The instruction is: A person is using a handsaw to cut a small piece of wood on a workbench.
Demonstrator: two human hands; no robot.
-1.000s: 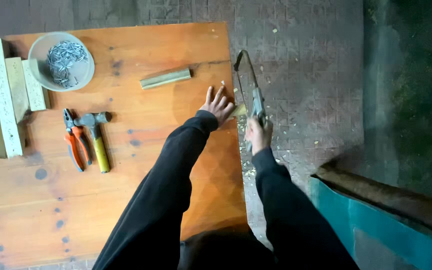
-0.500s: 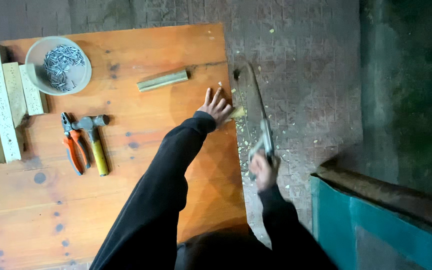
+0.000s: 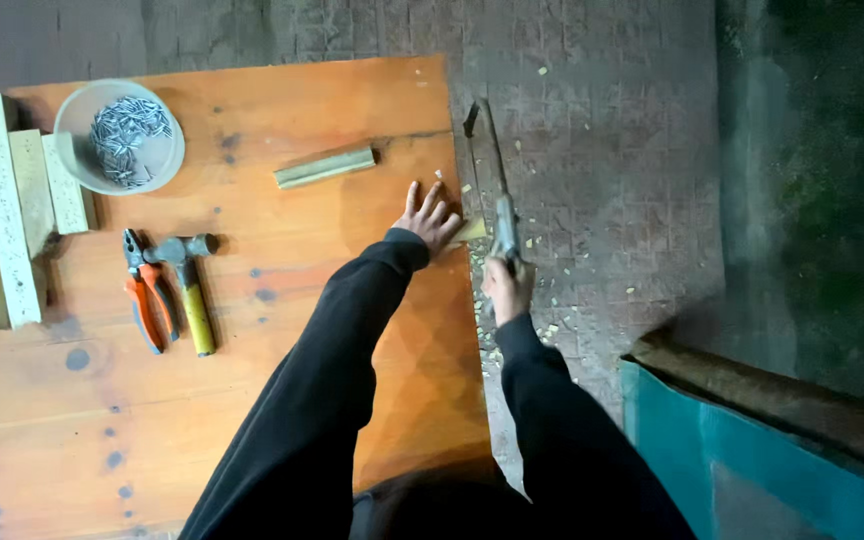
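Note:
My left hand [image 3: 430, 217] lies flat, fingers spread, on a small piece of pale wood [image 3: 470, 231] at the right edge of the orange wooden table [image 3: 282, 330], pressing it down. My right hand [image 3: 507, 287] grips the handle of a hacksaw [image 3: 493, 180] that runs alongside the table's right edge, its frame pointing away from me and its blade at the protruding end of the wood. Most of the wood is hidden under my left palm.
A short greenish wood strip [image 3: 325, 167] lies behind my left hand. To the left are a hammer [image 3: 188, 287], orange-handled pliers [image 3: 142, 290], a grey bowl of nails [image 3: 120, 136] and several pale wood blocks [image 3: 7, 205]. Wood chips litter the brick floor [image 3: 592, 150]. A teal panel [image 3: 752, 460] stands at the right.
My right hand pulled the hacksaw back toward me and then pushed it forward again. My left hand stayed pressed on the wood at the table edge.

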